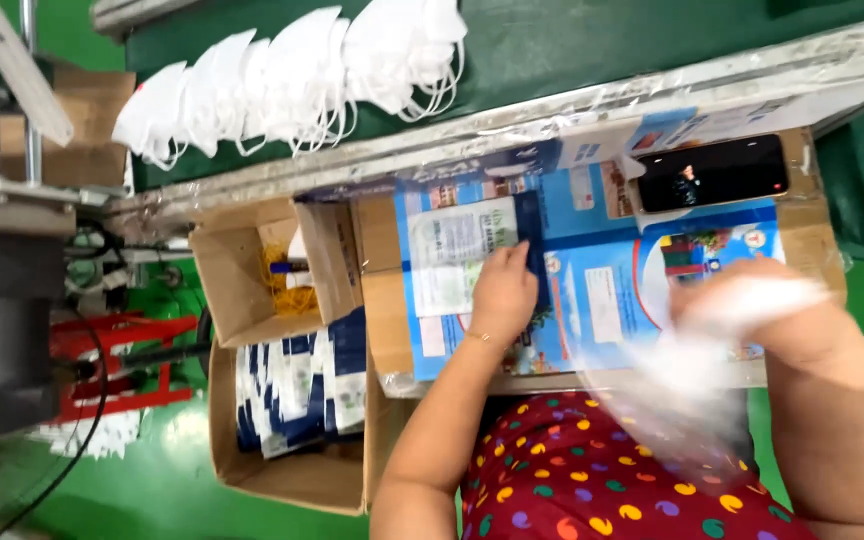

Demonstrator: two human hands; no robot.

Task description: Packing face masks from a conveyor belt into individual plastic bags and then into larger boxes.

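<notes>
Left hand [501, 290] pressed flat on a blue and white paper packet [464, 250] at bench [592, 110] middle. Right hand [752, 300] blurred, grip unclear, by thin clear plastic bag [687, 375]. At ten o'clock, white face masks [292, 75].

White masks [292, 75], black phone [712, 172]

Flat blue printed packet [482, 250] on table; blurred white mask [752, 300] aloft.

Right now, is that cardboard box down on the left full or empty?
Nearly full: the cardboard box holds upright blue-and-white packets, packed side by side.
</notes>
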